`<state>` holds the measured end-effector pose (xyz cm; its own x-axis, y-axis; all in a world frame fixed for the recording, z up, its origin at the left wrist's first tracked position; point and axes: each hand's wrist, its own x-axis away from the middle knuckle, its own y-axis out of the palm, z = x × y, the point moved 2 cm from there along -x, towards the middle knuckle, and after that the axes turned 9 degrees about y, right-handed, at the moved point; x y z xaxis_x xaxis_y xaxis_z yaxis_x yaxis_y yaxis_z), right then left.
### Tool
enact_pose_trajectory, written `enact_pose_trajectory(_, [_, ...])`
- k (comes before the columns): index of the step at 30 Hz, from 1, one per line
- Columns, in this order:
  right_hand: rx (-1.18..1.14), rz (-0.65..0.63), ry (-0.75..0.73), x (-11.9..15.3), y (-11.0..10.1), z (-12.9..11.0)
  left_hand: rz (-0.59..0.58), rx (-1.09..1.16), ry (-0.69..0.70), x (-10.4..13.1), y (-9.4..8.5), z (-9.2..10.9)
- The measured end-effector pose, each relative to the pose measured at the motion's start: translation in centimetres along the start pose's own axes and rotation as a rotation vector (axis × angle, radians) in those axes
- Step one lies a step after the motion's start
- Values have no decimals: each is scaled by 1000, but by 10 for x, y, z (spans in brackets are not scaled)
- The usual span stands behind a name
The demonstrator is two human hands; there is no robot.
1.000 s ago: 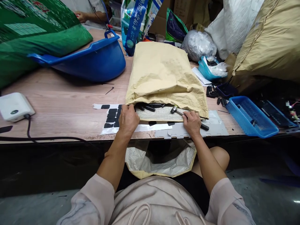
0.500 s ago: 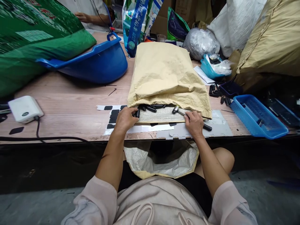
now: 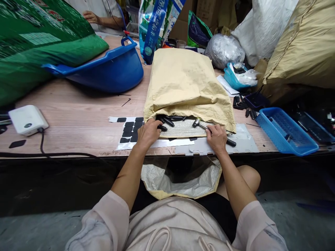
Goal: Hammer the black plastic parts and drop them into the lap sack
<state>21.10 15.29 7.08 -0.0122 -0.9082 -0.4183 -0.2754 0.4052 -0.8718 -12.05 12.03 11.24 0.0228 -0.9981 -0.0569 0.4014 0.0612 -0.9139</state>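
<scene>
1. Tan woven sack (image 3: 180,76) lies flat on the desk (image 3: 86,115), mouth facing the seated person.
2. Left hand (image 3: 148,134): fingers pinch one end of a black piece (image 3: 162,128) at the mouth's left corner.
3. Right hand (image 3: 217,136): closed round a small hammer (image 3: 202,125), its metal head over the pale lining.
4. Several black pieces (image 3: 169,121) lie just inside the mouth. Depth of contents: cannot tell.
5. Outside the sack: loose black parts (image 3: 238,104) on the desk at right, near a blue basket (image 3: 288,134) with small items inside.
6. Black pads (image 3: 127,129) remain on their white backing, left of the sack.
7. Second sack (image 3: 179,194) gapes below the desk edge; interior too dark to read. Finished count, and amount left: neither can be told.
</scene>
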Motion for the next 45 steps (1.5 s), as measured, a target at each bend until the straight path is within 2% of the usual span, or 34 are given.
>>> enact_pose_trajectory(3, [-2,-11,2,0,1,1,-10,56,104,-1,8,8])
enact_pose_trajectory(7, [-11,0,0,0,2,1,-40,174,281,-4,29,26])
enact_pose_trajectory(11, [-12,2,-3,0,2,2,-41,290,350,-9,48,46])
enact_pose_trajectory(16, [-19,9,0,0,1,2,-68,323,360,-18,59,57])
enact_pose_trajectory(24, [-19,-31,5,-2,-1,4,-38,347,338,-23,65,60])
enact_pose_trajectory(27, [-72,-2,7,-1,-8,3,-48,344,329,-22,65,60])
enact_pose_trajectory(31, [-237,52,34,7,-24,-6,-40,333,323,-23,66,61])
enact_pose_trajectory(36, [-414,-33,11,26,-42,-27,-29,330,314,-23,67,61])
enact_pose_trajectory(41, [-399,-71,0,40,-42,-38,-26,332,317,-24,68,61])
enact_pose_trajectory(45, [-394,-61,9,39,-43,-39,-31,334,311,-25,69,61])
